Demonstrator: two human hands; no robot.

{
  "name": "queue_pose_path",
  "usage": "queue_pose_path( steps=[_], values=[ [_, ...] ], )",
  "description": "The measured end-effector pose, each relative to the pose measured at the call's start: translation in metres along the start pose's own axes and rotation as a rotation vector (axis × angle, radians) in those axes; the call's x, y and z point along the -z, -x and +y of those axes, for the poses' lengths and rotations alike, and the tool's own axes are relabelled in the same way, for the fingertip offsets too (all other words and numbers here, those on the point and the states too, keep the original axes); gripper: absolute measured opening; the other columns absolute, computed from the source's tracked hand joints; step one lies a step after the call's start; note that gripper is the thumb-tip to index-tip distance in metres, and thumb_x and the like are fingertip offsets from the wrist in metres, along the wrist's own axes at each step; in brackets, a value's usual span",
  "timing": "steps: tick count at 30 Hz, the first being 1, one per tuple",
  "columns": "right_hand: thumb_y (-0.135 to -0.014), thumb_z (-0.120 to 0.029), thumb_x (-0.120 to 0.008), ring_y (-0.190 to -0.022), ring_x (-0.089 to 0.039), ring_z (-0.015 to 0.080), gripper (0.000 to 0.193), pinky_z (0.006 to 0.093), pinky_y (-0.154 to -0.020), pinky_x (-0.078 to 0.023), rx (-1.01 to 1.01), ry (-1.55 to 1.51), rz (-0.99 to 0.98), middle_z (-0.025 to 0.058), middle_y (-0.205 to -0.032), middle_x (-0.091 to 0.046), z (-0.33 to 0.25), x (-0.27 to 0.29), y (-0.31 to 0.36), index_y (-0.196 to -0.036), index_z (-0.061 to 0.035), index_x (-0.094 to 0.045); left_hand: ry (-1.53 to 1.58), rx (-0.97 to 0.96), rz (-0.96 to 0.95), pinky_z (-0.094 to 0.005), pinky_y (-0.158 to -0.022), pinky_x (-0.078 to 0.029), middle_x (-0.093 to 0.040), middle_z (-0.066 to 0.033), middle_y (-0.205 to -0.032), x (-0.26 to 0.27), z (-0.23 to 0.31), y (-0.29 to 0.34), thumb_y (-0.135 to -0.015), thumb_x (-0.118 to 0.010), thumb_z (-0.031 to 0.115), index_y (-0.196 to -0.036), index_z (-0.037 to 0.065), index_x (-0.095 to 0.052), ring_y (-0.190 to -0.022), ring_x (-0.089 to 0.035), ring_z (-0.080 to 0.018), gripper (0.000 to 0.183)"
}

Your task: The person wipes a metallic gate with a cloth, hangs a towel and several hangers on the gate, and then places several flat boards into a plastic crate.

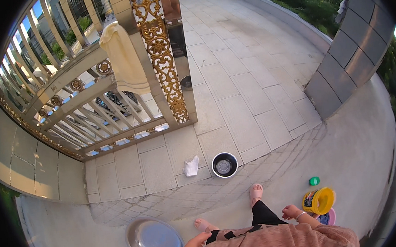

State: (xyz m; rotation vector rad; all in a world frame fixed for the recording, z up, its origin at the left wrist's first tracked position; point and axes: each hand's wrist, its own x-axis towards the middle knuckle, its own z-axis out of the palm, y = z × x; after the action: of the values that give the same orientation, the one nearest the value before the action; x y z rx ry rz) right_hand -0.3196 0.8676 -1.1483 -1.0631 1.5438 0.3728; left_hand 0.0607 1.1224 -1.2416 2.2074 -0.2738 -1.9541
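My left hand (199, 239) is beside my left leg at the lower edge, its fingers loosely stretched out and holding nothing that I can see. To its left a wide silver metal basin (153, 240) stands on the concrete. My right hand (290, 212) hangs by my right leg, fingers loosely bent and apart, with nothing visible in it. Right of that hand a yellow bucket (320, 201) with a dark label is tilted over a pink basin (331, 216) holding dark cloth. Ahead of my feet are a dark pot (224, 165) with a pale rim and a crumpled white cloth or bag (191, 166).
A small green lid or tub (314, 181) lies near the yellow bucket. At the left stands a metal gate (91, 108) with gold ornament, a cream towel (125, 62) draped over it. A grey tiled pillar (351, 51) rises at the right. Pale paving (233, 102) runs between them.
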Motion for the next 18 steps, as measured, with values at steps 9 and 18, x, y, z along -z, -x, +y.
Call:
queue_pose_path(
  steps=[9,18],
  values=[
    [-0.078,-0.010,-0.037,-0.046,-0.056,0.0174,0.024,0.0294,-0.040,-0.045,-0.115,0.006,0.161,0.0091,-0.059,-0.060,0.021,0.200,-0.076,-0.071,0.0012,-0.057,-0.332,-0.261,0.045,-0.0433,-0.057,-0.046,-0.056,-0.0138,-0.088,-0.069,0.256,-0.013,-0.076,-0.048,0.022,-0.090,0.005,-0.053,-0.080,-0.055,-0.0305,0.023],
    [-0.080,-0.021,-0.044,-0.060,-0.057,0.0138,0.024,0.0265,-0.050,-0.046,0.411,0.064,-0.094,0.0069,-0.072,-0.060,-0.266,0.226,-0.170,-0.092,-0.0025,-0.054,-0.371,-0.320,0.057,-0.0433,-0.058,-0.046,-0.056,-0.0146,-0.090,-0.077,0.427,-0.029,-0.076,-0.047,0.025,-0.091,0.004,-0.053,-0.081,-0.054,-0.0312,0.026]
  ],
)
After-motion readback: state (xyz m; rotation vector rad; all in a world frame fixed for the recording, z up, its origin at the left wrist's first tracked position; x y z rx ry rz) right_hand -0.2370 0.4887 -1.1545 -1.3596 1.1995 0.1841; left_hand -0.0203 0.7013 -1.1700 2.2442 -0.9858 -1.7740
